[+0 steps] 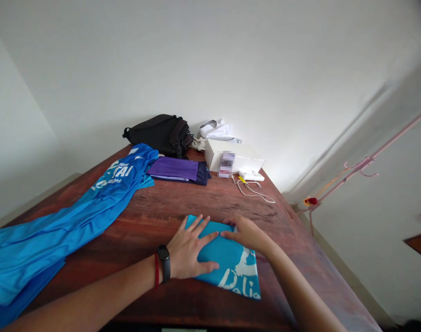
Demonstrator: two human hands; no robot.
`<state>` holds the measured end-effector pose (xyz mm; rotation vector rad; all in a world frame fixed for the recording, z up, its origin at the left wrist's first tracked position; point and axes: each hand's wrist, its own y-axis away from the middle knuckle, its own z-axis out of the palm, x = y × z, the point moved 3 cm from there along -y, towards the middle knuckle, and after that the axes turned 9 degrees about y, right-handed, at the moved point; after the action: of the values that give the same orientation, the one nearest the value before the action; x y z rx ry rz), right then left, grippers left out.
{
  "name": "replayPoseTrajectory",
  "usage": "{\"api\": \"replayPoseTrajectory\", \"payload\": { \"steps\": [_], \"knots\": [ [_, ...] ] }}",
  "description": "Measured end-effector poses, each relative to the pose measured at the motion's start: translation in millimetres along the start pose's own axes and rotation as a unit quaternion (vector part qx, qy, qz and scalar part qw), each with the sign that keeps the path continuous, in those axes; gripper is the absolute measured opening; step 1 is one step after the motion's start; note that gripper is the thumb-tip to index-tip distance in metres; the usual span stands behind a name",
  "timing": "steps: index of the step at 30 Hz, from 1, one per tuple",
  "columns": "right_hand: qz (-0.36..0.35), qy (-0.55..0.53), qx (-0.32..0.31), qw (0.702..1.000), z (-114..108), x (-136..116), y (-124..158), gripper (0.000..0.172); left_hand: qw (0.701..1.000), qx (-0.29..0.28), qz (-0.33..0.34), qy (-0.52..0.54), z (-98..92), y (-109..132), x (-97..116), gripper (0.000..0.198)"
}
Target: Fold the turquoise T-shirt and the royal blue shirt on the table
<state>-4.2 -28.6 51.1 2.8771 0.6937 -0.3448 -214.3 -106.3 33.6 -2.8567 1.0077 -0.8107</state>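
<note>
Left hand: the left hand, with a black wristband on the wrist, lies palm down with fingers spread, pressing flat on the cloth.
Right hand: the right hand also lies palm down with loosely extended fingers on the cloth's far edge, its fingertips almost meeting the left hand's. It pinches nothing.
Cloth under the hands: a teal fabric garment with white lettering, folded into a compact rectangle, lies on the dark red-brown wooden table directly beneath both palms.
Done, by the look of it: this piece seems folded and is being smoothed. A purple folded garment lies well beyond the left hand.
Left, by the look of it: a long bright-blue jersey with white print lies unfolded, stretched out to the left of the left forearm.
Beyond the hands: a black fabric bag, a white flat box and a white cable sit at the table's far end.
</note>
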Motion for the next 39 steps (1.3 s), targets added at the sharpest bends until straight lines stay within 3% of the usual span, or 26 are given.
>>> {"api": "replayPoseTrajectory", "payload": {
  "steps": [4, 7, 16, 21, 28, 34, 39],
  "knots": [
    [-0.023, -0.030, -0.063, 0.997, -2, 1, -28, 0.050, 1.000, 0.023, 0.009, 0.007, -3.2, 3, 1, 0.069],
    [-0.037, -0.042, -0.074, 0.996, 2, -1, -39, 0.049, 0.999, 0.032, 0.017, 0.011, -5.3, 4, 2, 0.062],
    [-0.046, -0.063, -0.078, 0.994, 0, -7, -22, 0.043, 0.993, 0.104, 0.025, 0.039, -16.1, 2, -9, 0.036],
    [-0.025, -0.077, -0.061, 0.995, -1, -6, -18, 0.037, 0.992, 0.110, -0.008, 0.054, -17.7, 0, -23, 0.036],
    [-0.035, -0.051, -0.098, 0.993, 2, -9, -18, 0.038, 0.990, 0.099, -0.025, 0.092, -15.0, 0, -25, 0.034],
    [-0.059, -0.057, -0.049, 0.995, -1, -20, -15, 0.030, 0.987, 0.107, -0.029, 0.113, -18.5, 0, -32, 0.035],
    [-0.033, -0.075, -0.054, 0.995, 1, -31, -13, 0.026, 0.985, 0.120, -0.028, 0.117, -25.2, 2, -39, 0.036]
  ]
}}
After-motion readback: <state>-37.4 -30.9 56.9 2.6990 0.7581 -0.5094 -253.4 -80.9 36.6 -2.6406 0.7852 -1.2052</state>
